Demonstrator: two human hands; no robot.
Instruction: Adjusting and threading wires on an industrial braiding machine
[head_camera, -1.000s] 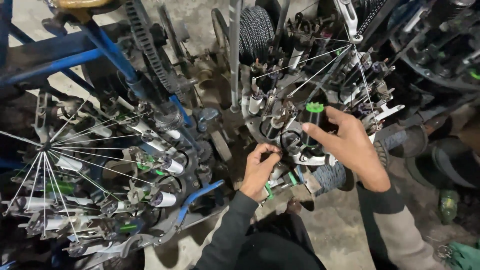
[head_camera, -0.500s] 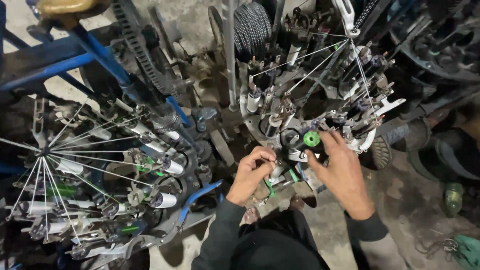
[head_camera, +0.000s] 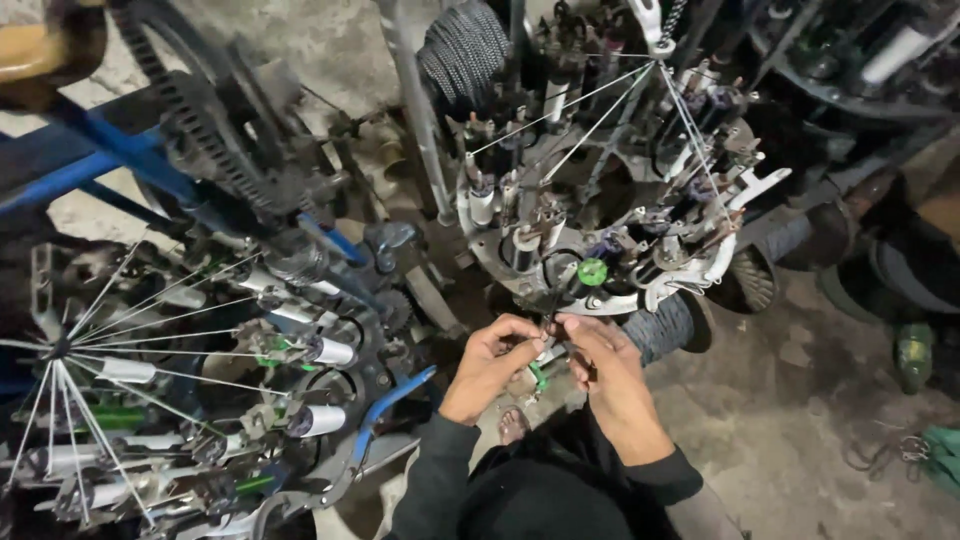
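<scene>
A round braiding machine (head_camera: 610, 220) fills the upper middle of the view, its ring of upright bobbins feeding pale threads (head_camera: 600, 110) up to 1 point near the top. A second machine (head_camera: 150, 380) sits at lower left, its threads fanning out from a hub like spokes, with white bobbins (head_camera: 325, 352) around it. A blue frame (head_camera: 110, 160) and a toothed black wheel (head_camera: 190, 110) stand behind it. The concrete floor (head_camera: 800, 420) lies bare at lower right, a green bottle (head_camera: 912, 352) standing on it.

The person's 2 hands meet just below the front rim of the round machine. The left hand (head_camera: 492, 362) pinches a thin dark thread (head_camera: 549, 318) between thumb and fingertips, its grip narrow. The right hand (head_camera: 605, 370) is touching the left at the fingertips, also closed on the same thread, fingers curled tight. The thread runs from the fingers up toward the machine's rim. A small green cap (head_camera: 592, 271) sits on the rim just above the hands, and a green clip (head_camera: 538, 376) shows between the wrists.
</scene>
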